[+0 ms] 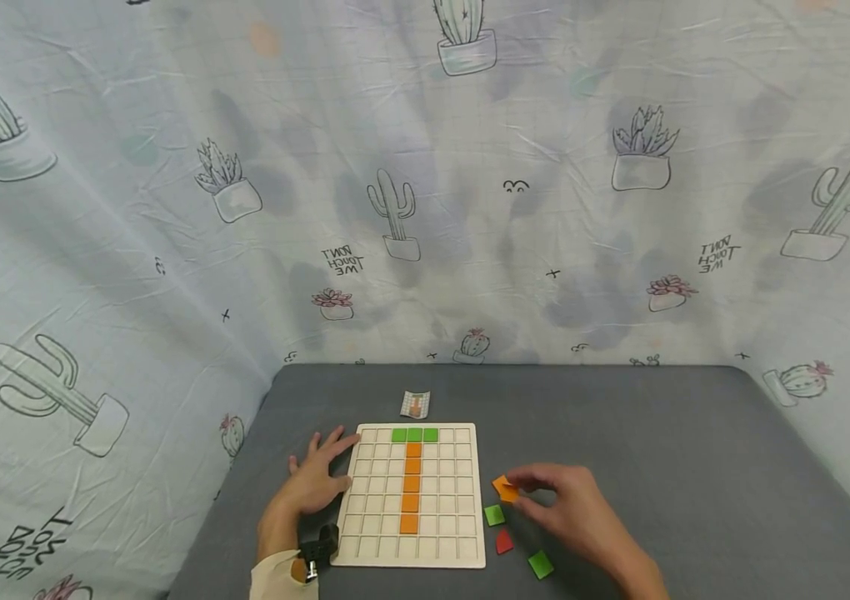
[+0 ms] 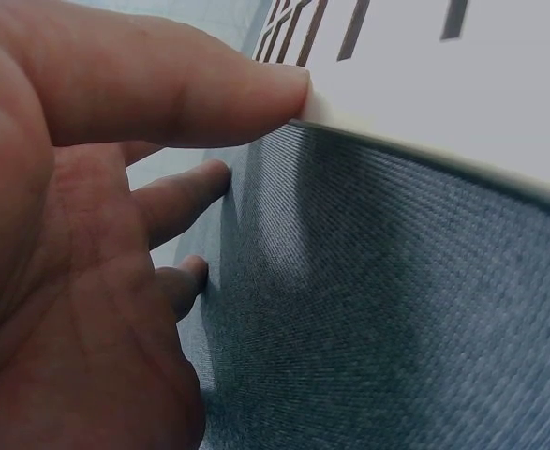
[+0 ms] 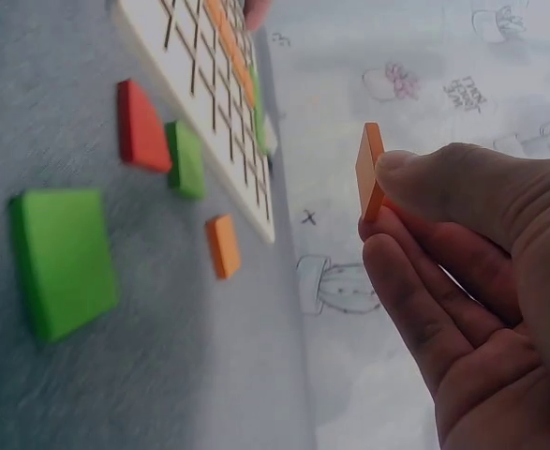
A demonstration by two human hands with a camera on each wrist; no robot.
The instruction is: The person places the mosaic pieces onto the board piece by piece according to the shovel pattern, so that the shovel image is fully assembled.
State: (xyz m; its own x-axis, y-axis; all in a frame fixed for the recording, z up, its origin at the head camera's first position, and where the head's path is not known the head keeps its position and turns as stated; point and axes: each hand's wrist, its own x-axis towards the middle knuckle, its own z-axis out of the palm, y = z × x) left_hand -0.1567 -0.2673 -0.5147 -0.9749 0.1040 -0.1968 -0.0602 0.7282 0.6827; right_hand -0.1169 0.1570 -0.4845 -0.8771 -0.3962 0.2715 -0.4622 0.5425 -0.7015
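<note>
My right hand (image 1: 563,508) pinches an orange square tile (image 3: 370,173) between thumb and fingers, raised above the table to the right of the board. Below it another orange tile (image 3: 223,247) lies on the table; in the head view the two are hard to tell apart. My left hand (image 1: 311,485) has its fingers spread, and its thumb and a fingertip touch the left edge of the pale grid board (image 1: 455,550). In the board's top row sit green tiles (image 1: 415,435), with a column of orange tiles (image 1: 412,483) running down below them.
Right of the board lie a green tile (image 1: 495,515), a red piece with a curved side (image 1: 504,542) and another green tile (image 1: 541,564). A small pattern card (image 1: 415,405) lies behind the board. The grey table (image 1: 657,450) meets a cactus-printed cloth (image 1: 530,275) at the back.
</note>
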